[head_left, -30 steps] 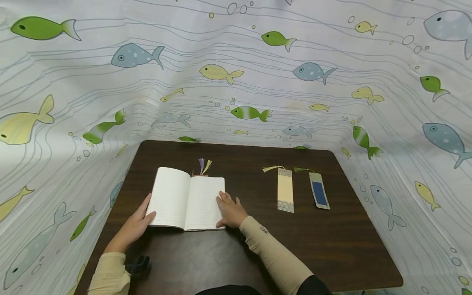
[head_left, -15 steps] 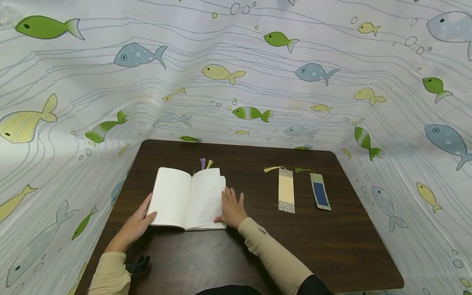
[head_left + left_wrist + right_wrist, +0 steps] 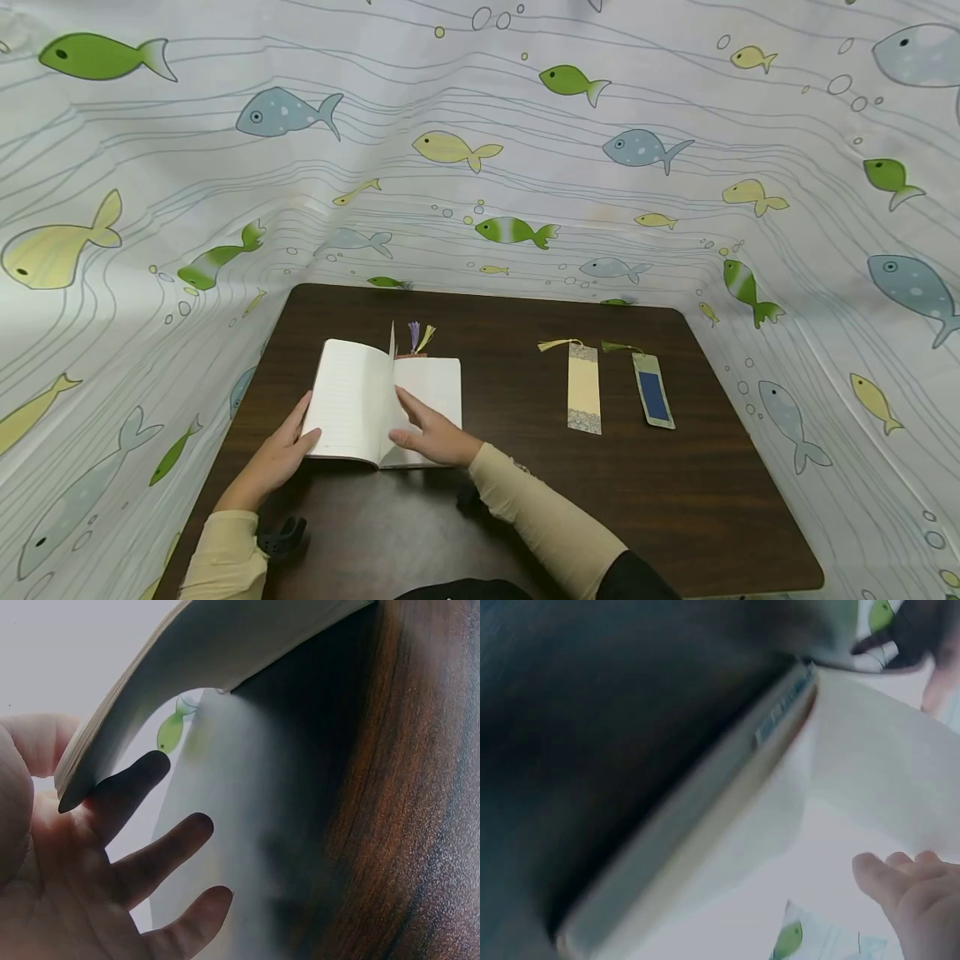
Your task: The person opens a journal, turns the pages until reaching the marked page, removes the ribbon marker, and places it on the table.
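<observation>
An open notebook (image 3: 348, 400) with ruled pages lies on the dark wooden table, its left half raised. My left hand (image 3: 273, 458) grips that left half by its outer edge. In the left wrist view, the thumb is on the page side and the spread fingers (image 3: 184, 838) are under the cover. A single page (image 3: 392, 342) stands nearly upright at the middle fold. My right hand (image 3: 435, 433) presses this page leftward with extended fingers, over the right half. Behind the notebook, purple (image 3: 414, 336) and yellow (image 3: 426, 339) tassels stick out past its top edge.
Two bookmarks lie to the right: a cream one (image 3: 584, 387) with patterned ends and a yellow tassel, and a blue one (image 3: 653, 396) with a pale border and green tassel. A fish-print curtain (image 3: 525, 167) surrounds the table (image 3: 675, 500).
The right hand has moved left from the notebook's right edge, swinging a page from flat to nearly upright. The left hand keeps its grip in place.
</observation>
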### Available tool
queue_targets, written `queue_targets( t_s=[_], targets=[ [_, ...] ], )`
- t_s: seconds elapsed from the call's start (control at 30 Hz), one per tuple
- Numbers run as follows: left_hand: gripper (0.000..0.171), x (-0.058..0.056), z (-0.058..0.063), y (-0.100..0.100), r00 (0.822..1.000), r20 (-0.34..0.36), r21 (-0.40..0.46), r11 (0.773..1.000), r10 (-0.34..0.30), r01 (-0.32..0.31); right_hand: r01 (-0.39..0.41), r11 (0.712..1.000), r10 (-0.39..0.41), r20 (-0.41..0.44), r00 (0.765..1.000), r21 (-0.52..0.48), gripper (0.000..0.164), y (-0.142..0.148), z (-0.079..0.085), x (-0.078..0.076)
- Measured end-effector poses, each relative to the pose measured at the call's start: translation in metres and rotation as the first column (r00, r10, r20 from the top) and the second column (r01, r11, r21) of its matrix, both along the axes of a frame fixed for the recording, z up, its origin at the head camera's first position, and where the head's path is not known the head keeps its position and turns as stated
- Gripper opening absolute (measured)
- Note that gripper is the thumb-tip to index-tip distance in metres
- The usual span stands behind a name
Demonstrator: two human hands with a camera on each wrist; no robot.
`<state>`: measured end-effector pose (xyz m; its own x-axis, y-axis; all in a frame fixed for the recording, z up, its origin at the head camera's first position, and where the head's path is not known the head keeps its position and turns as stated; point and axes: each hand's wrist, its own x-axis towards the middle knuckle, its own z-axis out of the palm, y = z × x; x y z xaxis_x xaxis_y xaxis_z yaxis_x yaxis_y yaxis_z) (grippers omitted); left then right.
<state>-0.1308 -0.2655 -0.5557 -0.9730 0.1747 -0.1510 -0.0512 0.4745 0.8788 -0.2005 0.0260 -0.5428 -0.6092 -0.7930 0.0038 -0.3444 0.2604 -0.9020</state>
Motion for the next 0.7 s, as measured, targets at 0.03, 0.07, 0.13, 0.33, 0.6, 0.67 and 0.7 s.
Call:
queue_targets(
  t_s=[0.03,0.07,0.13,0.33,0.6,0.67,0.7],
  targets=[
    [0.072,0.000,0.000,0.000,1.000,0.007,-0.006,1.000,0.005,-0.005,-0.024,0.999,0.024,-0.027,0.999,0.026,0.083,-0.003,-0.001,0.002],
    [0.072,0.000,0.001,0.001,1.000,0.012,-0.010,1.000,0.007,-0.007,-0.045,0.997,0.049,-0.063,0.997,0.059,0.084,-0.007,-0.003,0.003],
    [0.070,0.002,0.003,0.002,0.999,0.028,-0.016,1.000,0.014,-0.014,-0.076,0.989,0.092,-0.127,0.988,0.123,0.082,-0.014,-0.008,0.006],
    [0.063,0.003,0.006,0.004,0.999,0.032,0.022,0.999,0.037,-0.038,-0.107,0.955,0.181,-0.254,0.950,0.277,0.073,-0.028,-0.025,0.013],
    [0.072,0.001,0.006,0.003,0.999,0.021,0.011,0.999,0.050,-0.050,-0.106,0.934,0.229,-0.343,0.911,0.341,0.065,-0.029,-0.028,0.013],
    [0.076,0.001,0.004,0.003,0.999,-0.002,-0.009,0.999,0.043,-0.043,-0.093,0.934,0.227,-0.372,0.900,0.345,0.063,-0.027,-0.027,0.011],
    [0.077,0.001,0.004,0.003,0.999,-0.012,-0.019,0.999,0.038,-0.038,-0.077,0.931,0.226,-0.396,0.890,0.357,0.062,-0.026,-0.028,0.011]
  ],
)
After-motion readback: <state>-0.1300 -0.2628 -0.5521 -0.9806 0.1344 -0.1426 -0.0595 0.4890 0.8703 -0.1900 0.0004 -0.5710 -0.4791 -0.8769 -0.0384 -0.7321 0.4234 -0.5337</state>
